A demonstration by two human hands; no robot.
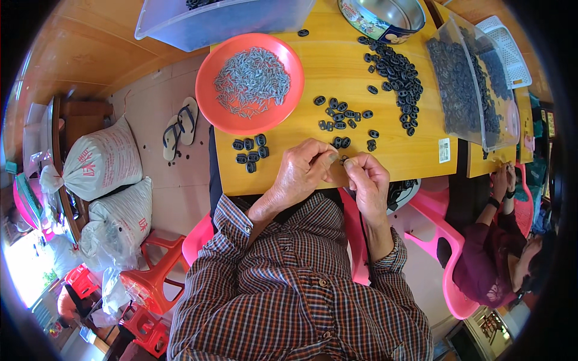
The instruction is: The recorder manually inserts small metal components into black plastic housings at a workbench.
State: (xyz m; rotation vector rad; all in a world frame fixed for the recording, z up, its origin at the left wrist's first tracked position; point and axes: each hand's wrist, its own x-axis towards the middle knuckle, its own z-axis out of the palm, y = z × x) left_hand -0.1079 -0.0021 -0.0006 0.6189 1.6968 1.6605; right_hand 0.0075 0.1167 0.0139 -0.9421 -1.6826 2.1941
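Note:
My left hand (302, 171) is closed in a pinch just above the table's near edge; whatever its fingertips hold is too small to make out. Close beside it, my right hand (370, 182) pinches a small dark piece (344, 160) between thumb and forefinger. Black oval two-hole pieces (341, 142) lie just beyond my fingertips, with several more scattered farther out. A separate group of such black pieces (250, 157) sits left of my left hand. Behind that group stands a red bowl (208, 90) holding many slim grey pieces (253, 78).
A large pile of black pieces (400, 75) spreads across the yellow table (325, 60). Around it stand a round tin (367, 24), a clear bin (211, 27) and another bin (460, 90) of black pieces. At right, another person (490, 259) sits on a pink chair (451, 240).

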